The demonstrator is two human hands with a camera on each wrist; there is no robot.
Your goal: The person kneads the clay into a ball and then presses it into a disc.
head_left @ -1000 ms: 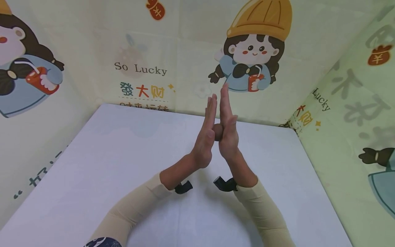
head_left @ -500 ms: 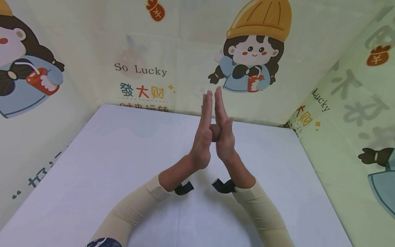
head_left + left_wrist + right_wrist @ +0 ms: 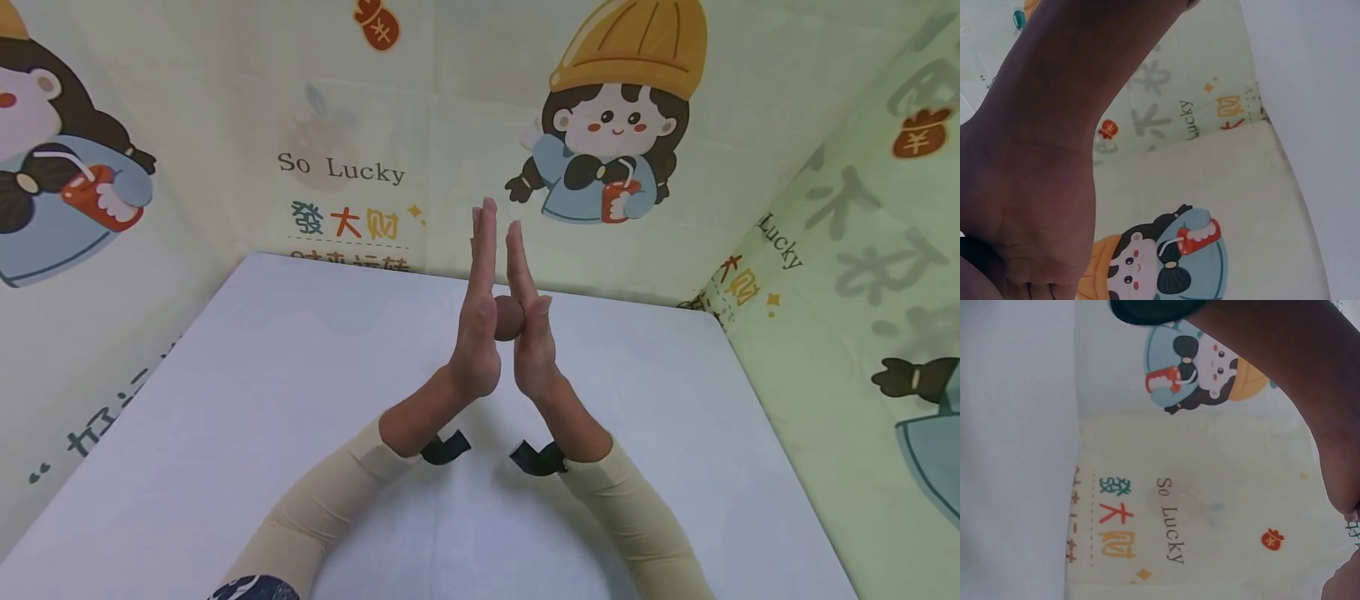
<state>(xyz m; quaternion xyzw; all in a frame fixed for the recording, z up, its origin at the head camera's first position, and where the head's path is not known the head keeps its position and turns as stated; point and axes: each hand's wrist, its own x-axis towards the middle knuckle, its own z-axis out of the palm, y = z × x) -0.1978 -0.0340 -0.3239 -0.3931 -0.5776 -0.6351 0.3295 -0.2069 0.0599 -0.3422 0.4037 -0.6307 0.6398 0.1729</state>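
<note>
Left hand (image 3: 477, 333): fingers straight, palm turned inward, not clenched; its fingertips reach slightly higher in the head view than those opposite. Right hand (image 3: 536, 342): likewise extended, palm facing its partner, thumb standing apart. Neither hand curls round anything. One brown ball (image 3: 509, 318) sits between the two palms, near the thumbs, apparently borne by pressure from both sides. Both wrist views fail to show the ball; its material cannot be determined.

Assessment: the step in hand appears to be managing the ball between flat palms. Pressure should be even and light, the palms parallel, and any sliding slow and matched. Uneven force could squeeze the ball out toward the wrists, where the gap looks wider.

Beyond lies the white bench (image 3: 337, 333), above which the ball seems to be held; farther off, a printed cloth (image 3: 450, 125) forms the backdrop.
</note>
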